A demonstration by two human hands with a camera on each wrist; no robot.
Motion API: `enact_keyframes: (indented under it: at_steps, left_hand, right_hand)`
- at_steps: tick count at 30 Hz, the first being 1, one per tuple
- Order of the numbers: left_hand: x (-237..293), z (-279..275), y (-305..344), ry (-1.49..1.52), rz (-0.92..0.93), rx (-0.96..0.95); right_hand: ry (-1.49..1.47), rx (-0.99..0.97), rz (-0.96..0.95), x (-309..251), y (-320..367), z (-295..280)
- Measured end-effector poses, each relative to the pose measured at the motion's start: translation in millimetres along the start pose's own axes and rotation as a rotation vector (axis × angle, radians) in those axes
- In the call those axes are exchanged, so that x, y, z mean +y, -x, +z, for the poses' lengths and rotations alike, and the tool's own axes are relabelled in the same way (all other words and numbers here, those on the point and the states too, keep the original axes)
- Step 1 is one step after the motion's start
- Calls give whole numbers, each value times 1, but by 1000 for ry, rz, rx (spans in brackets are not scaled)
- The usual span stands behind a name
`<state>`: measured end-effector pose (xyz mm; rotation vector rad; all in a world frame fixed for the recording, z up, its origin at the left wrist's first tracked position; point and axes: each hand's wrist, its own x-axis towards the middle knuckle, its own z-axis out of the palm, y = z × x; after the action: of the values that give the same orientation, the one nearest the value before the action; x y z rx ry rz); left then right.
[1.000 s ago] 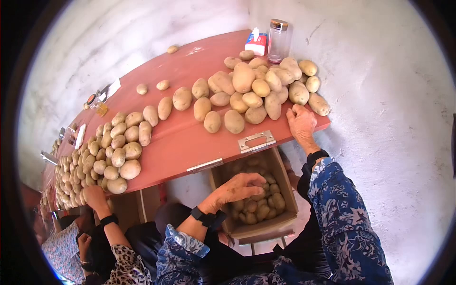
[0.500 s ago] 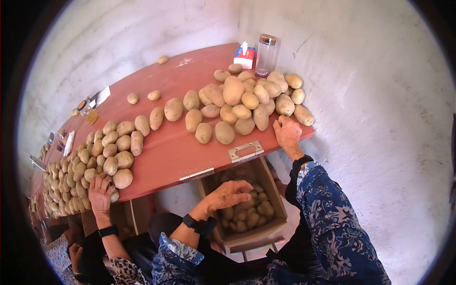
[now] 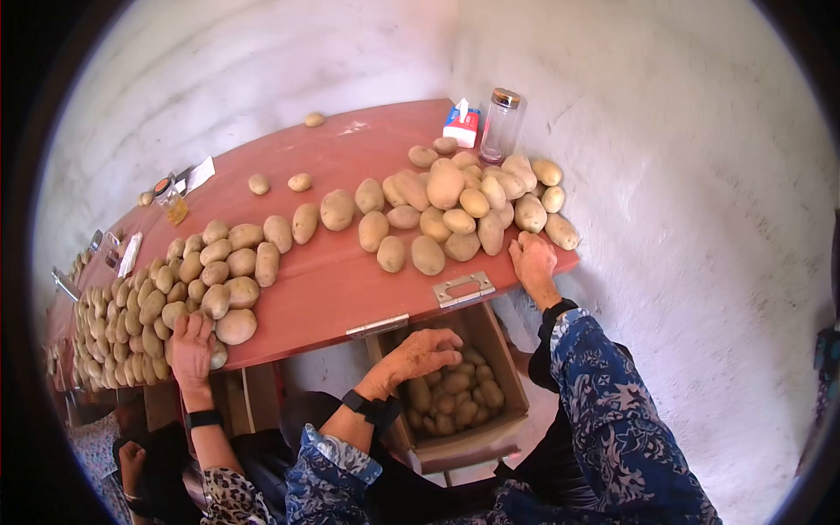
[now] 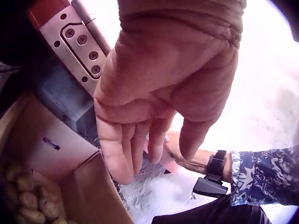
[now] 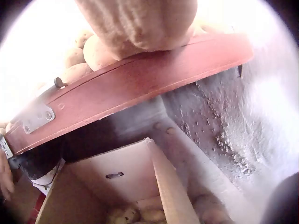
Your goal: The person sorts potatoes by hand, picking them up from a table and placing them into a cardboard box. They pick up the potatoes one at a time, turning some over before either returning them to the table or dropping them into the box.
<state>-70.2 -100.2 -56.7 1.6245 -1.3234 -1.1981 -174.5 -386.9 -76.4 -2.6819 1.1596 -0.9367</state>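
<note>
Neighbour's hand [image 3: 192, 350] has moved further onto potatoes [image 3: 215, 302] left of ours; our left hand [image 3: 424, 353] hovers relaxed over cardboard box [image 3: 477, 440]; our right hand [image 3: 533, 260] touches table [image 3: 324, 273], grip unclear.

Matt-skinned potatoes [image 3: 446, 184], cardboard box [image 5: 135, 170], smooth metal hinge [image 4: 74, 52], rough wall [image 3: 674, 201]

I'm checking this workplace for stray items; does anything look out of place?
Mildly: one potato lies alone near the far edge of the table, and two other potatoes sit apart from the heaps, so they look stray. Nothing looks spilled or damaged.
</note>
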Motion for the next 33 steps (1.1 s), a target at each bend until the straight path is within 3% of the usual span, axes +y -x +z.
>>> enact_keyframes:
  at_steps: [5,7,11,14,21,27,29,33]
  left_hand:
    - [-13,-4,-2,-47,-9,183]
    - [-19,-7,-3,-25,-39,374]
    - [-32,-6,-8,-51,-48,456]
    - [-32,-14,-9,-14,-53,468]
    - [-27,-21,-16,-67,-101,494]
    - [-32,-27,-21,-133,-137,495]
    - [-36,-28,-21,-129,-152,492]
    - [-39,-27,-18,-97,-159,484]
  right_hand:
    - [-68,-34,-11,1,3,0]
    - [-111,-73,9,1,4,-2]
    - [-248,-156,71,1,7,-5]
    - [-318,-271,165,-3,7,-9]
    - [-520,-200,121,1,11,-6]
    - [-571,-96,10,-27,-8,-12]
    - [-505,1,-116,-39,-15,-11]
    - [-441,-21,-202,-61,-27,-23]
